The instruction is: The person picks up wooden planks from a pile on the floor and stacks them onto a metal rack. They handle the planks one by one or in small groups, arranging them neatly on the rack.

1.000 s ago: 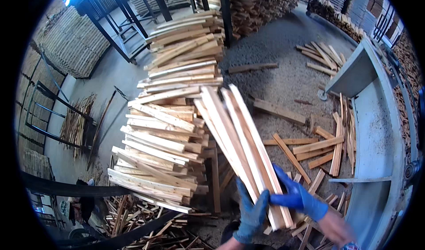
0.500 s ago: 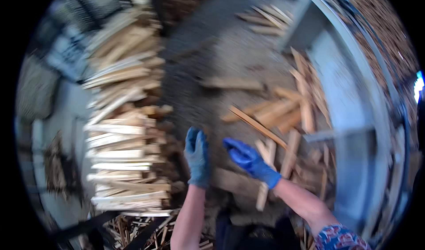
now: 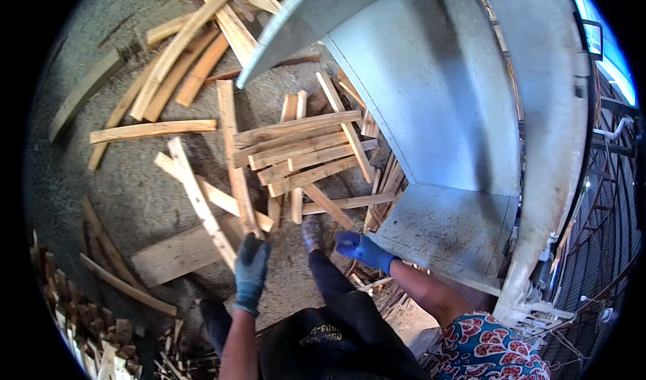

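Observation:
My left hand (image 3: 252, 275), in a teal work glove, hangs in front of my legs with fingers loosely bent and slightly apart. It appears to hold nothing. Just beyond it lie the near ends of a pale wooden slat (image 3: 202, 205) and an upright-lying slat (image 3: 235, 158); whether the glove touches either, I cannot tell. My right hand (image 3: 367, 250), in a blue glove, is curled closed beside the metal bin, with nothing visible in it. A small stack of wooden slats (image 3: 303, 154) lies crosswise on the floor ahead, between and beyond my hands.
A large grey-blue metal bin (image 3: 431, 90) stands to the right. More slats (image 3: 182, 60) lie scattered at the far left, with a wide board (image 3: 178, 255) nearer. Stacked wood (image 3: 81, 319) fills the lower left corner. My boot (image 3: 311, 233) is near the slat stack.
My view has swung right, toward the metal bin and the floor slats; the tall woodpile at left has mostly left the picture. Both hands stay low, and the right is now curled tighter.

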Demonstrator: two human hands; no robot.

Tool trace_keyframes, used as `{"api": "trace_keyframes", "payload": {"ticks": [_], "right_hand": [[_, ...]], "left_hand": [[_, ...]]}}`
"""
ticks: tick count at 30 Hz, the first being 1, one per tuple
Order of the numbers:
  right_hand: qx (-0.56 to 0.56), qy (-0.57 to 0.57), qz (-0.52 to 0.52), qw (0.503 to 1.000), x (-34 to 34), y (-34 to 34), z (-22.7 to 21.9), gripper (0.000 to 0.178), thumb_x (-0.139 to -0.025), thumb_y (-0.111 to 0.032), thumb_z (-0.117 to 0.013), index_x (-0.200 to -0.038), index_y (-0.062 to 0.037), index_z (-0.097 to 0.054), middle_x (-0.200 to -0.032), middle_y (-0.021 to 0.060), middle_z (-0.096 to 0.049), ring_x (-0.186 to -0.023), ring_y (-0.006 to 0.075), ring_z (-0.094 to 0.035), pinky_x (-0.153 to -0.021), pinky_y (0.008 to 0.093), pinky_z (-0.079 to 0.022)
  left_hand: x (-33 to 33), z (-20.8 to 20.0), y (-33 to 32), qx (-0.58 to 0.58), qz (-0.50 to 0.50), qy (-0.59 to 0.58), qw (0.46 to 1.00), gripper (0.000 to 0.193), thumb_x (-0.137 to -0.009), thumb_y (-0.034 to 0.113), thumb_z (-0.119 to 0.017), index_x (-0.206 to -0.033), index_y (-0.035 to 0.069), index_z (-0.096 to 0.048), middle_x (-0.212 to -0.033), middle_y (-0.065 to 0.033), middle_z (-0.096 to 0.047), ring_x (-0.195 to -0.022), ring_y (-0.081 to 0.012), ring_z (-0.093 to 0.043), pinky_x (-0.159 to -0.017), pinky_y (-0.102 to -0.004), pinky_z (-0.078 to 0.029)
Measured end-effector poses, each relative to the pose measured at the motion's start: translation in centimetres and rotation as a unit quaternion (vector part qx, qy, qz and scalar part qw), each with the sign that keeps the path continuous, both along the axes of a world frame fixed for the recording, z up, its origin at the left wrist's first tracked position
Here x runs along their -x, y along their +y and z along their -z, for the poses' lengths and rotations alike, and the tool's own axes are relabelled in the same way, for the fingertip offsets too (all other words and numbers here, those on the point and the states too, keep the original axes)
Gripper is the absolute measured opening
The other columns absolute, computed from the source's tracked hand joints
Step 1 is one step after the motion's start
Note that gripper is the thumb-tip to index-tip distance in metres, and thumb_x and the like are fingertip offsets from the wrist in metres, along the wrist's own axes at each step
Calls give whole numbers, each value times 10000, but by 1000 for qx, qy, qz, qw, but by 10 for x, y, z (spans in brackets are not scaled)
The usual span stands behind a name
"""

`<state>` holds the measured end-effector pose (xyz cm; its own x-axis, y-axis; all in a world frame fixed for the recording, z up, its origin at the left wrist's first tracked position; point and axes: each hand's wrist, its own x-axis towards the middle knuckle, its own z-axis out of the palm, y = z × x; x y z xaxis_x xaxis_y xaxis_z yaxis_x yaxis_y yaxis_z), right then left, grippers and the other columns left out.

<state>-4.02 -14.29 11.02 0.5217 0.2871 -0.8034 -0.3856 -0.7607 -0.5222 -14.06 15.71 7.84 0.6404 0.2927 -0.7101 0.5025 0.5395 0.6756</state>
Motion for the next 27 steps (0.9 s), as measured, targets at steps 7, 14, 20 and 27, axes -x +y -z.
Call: {"api": "trace_keyframes", "payload": {"ticks": [7, 14, 20, 27], "right_hand": [[91, -218, 29, 971, -153, -75, 110, 659, -761, -315, -709, -1266, 18, -449, -1145, 210, -580, -1047, 276, -572, -888, 349, -437], [203, -335, -79, 917, -234, -148, 190, 786, -670, -394, -761, -1273, -6, -441, -1088, 223, -598, -1009, 337, -582, -867, 379, -453], [68, -88, 131, 985, -181, -123, 194, 613, -777, -212, -720, -1238, 72, -432, -1124, 177, -566, -1002, 238, -570, -859, 296, -456], [-193, 81, 399, 893, -94, 1, 129, 507, -846, -209, -616, -1258, -2, -407, -1110, 118, -536, -1014, 188, -548, -868, 356, -471]], "left_hand": [[-96, 44, -12, -380, 182, -106, 901, 608, -763, 166, -697, -1288, 8, -434, -1245, -204, -509, -1127, -300, -525, -949, -350, -418], [-246, 107, 18, -677, 288, -223, 640, 669, -756, 371, -667, -1325, 120, -420, -1324, -191, -414, -1251, -378, -362, -1002, -466, -339], [-270, 132, 17, -594, 463, -62, 655, 598, -790, 437, -633, -1223, 44, -512, -1121, -220, -568, -1036, -369, -552, -885, -414, -449], [-269, 126, 2, -427, 514, -8, 744, 597, -724, 620, -593, -1020, 103, -632, -1117, -227, -559, -1056, -413, -535, -880, -467, -441]]}}
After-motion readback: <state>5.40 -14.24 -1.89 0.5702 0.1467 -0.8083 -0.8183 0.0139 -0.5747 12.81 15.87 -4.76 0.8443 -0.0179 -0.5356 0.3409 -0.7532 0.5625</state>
